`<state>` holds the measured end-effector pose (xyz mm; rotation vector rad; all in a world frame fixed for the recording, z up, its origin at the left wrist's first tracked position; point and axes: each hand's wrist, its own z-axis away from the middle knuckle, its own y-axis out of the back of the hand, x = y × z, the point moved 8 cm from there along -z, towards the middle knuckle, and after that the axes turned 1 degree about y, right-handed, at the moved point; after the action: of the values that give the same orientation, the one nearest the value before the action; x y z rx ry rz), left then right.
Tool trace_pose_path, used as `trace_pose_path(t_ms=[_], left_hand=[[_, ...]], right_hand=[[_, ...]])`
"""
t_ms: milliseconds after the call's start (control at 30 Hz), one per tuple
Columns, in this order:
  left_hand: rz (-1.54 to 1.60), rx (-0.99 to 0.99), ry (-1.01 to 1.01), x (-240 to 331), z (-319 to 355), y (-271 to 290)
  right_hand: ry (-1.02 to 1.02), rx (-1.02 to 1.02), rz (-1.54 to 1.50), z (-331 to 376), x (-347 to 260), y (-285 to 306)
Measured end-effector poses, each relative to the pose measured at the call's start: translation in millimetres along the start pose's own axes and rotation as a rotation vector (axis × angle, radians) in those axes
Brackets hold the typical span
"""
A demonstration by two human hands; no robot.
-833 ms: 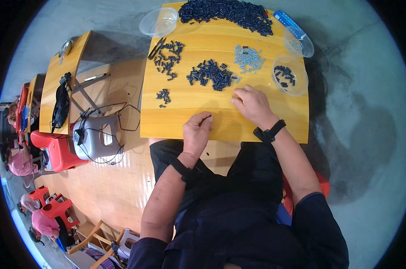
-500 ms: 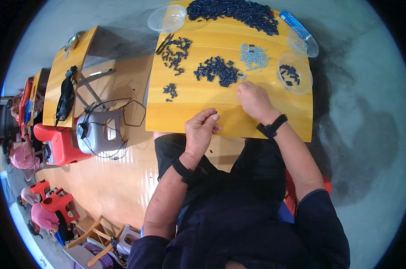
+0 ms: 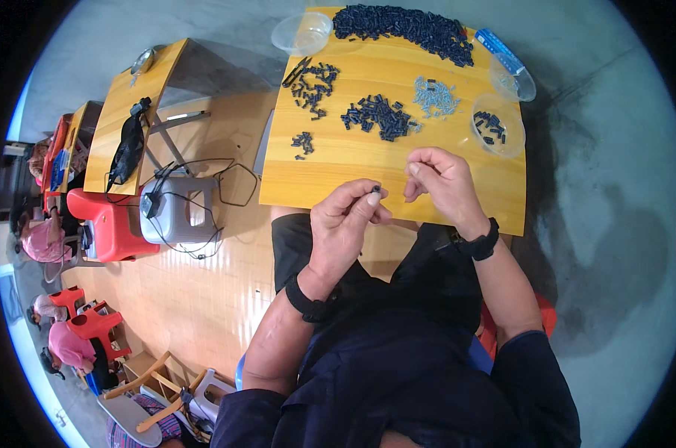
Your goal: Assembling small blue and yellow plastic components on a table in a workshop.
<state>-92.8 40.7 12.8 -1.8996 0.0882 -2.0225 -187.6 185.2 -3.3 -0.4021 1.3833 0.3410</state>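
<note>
My left hand [image 3: 345,220] pinches a small black tube-like piece [image 3: 376,190] between thumb and fingertips, above the near edge of the yellow wooden table [image 3: 338,179]. Close by on its right, my right hand [image 3: 446,185] has thumb and fingers pressed together; anything in that pinch is too small to make out. Beyond the hands lie a heap of short black pieces [image 3: 380,118] and, to its right, a scatter of tiny pale grey-blue pieces [image 3: 436,98]. More black parts [image 3: 315,91] are spread at the left, with a smaller cluster [image 3: 302,143] nearer me.
A large black pile [image 3: 405,30] covers the table's far edge. Clear plastic bowls stand at the far left [image 3: 302,33] and on the right [image 3: 499,125], the right one holding black pieces. Black tweezers [image 3: 296,72] and a blue box [image 3: 499,51] lie near the corners. A grey stool [image 3: 180,213] with cables stands left.
My right hand has come back from beside the pale pieces toward my left hand. The left hand still pinches the black piece. The whole view has shifted slightly.
</note>
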Motion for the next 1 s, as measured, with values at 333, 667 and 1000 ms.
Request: trace_pose_path(t_ms=[333,667,1000], left_hand=[[0.205,-0.066,0.040,0,17,-5],[0.160,-0.057,0.043,6,29,-7],[0.155,-0.105,-0.021,18,35,-9]], right_hand=[[0.039,-0.091,-0.309,31,-39,-28],[-0.036,-0.165,-0.434,49,-44,-48],[0.075,-0.175,-0.098,64,-66,-58]])
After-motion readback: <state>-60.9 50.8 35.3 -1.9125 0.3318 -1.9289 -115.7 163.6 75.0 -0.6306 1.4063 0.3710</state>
